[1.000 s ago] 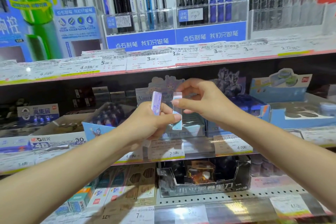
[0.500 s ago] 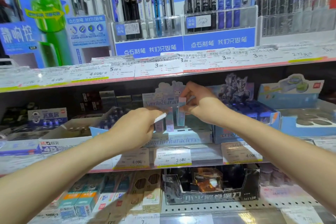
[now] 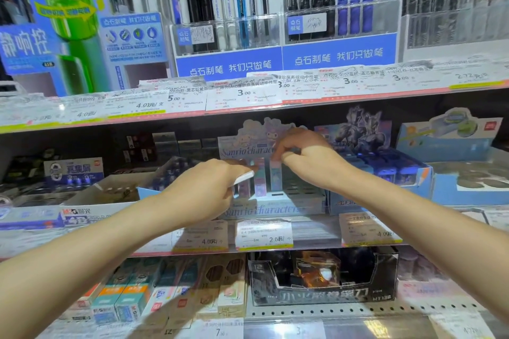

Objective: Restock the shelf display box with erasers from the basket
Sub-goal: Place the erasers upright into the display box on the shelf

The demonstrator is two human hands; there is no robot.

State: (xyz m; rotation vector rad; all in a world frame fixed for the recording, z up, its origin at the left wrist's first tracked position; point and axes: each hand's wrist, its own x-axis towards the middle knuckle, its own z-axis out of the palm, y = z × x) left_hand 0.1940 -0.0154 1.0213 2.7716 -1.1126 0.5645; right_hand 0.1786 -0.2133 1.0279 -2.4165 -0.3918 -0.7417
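The pastel display box (image 3: 278,210) with a cartoon header card stands on the middle shelf. A few slim erasers stand upright at its left end, among them a pink one (image 3: 259,181). My right hand (image 3: 305,158) pinches the top of a light blue eraser (image 3: 276,177) that stands upright in the box beside the pink one. My left hand (image 3: 205,191) grips another eraser (image 3: 244,177), whose white end pokes out of my fingers right at the box's left erasers. The basket is out of view.
A blue display box (image 3: 385,173) sits right of the pastel one, and a white carton (image 3: 110,190) lies to its left. Price labels (image 3: 264,234) line the shelf edge. Pen racks (image 3: 228,36) fill the shelf above; a black box (image 3: 325,283) stands below.
Both hands moved forward from mid-air to the display box. The right hand's blue eraser went down into the box; the left hand tipped its eraser sideways toward the box's left end.
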